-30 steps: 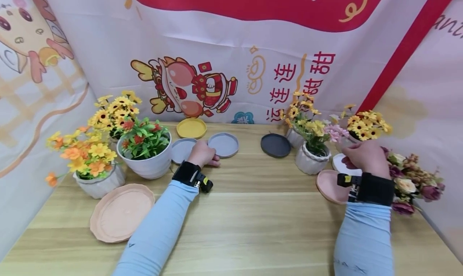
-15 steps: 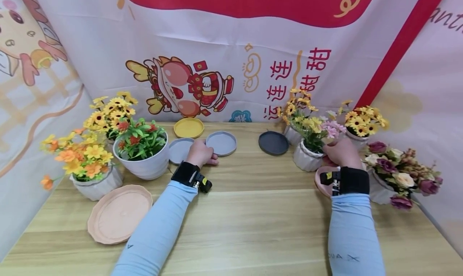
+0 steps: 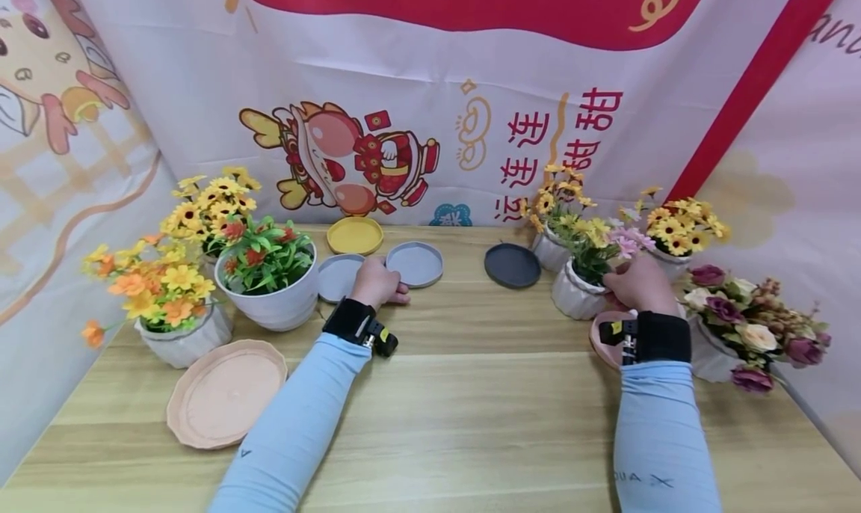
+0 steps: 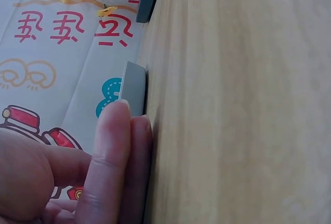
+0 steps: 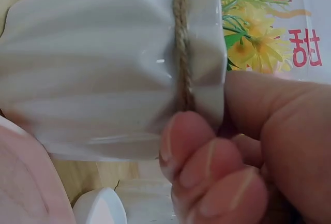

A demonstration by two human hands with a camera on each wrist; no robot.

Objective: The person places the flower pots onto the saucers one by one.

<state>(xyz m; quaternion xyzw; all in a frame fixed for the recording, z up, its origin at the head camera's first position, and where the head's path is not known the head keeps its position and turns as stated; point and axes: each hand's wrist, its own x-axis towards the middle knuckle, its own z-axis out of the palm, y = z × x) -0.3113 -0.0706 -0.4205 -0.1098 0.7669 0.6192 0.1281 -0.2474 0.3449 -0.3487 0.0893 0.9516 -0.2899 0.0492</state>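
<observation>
My right hand [image 3: 644,283] grips the rim of a white fluted flowerpot [image 3: 575,296] with pale yellow and pink flowers. In the right wrist view, curled fingertips [image 5: 189,136] press its outer wall over a twine band [image 5: 182,53], and the thumb goes behind the rim. The pot stands on the wooden table, beside a pink saucer [image 3: 604,348] partly covered by my wrist. My left hand [image 3: 378,281] rests low between two grey saucers, one on its left [image 3: 336,277] and one on its right [image 3: 415,265]. Its fingertips [image 4: 116,125] lie straight at the right saucer's edge.
A yellow saucer [image 3: 355,236] and a black saucer [image 3: 513,266] lie at the back. Several potted flowers crowd the left, near a large pink saucer [image 3: 229,395]. At right stand a purple-and-cream flower pot [image 3: 720,356] and a yellow daisy pot [image 3: 669,262]. A printed cloth [image 3: 377,49] hangs behind.
My right hand has moved left from over the white saucer and taken the rim of the fluted flowerpot. The left hand has stayed in place.
</observation>
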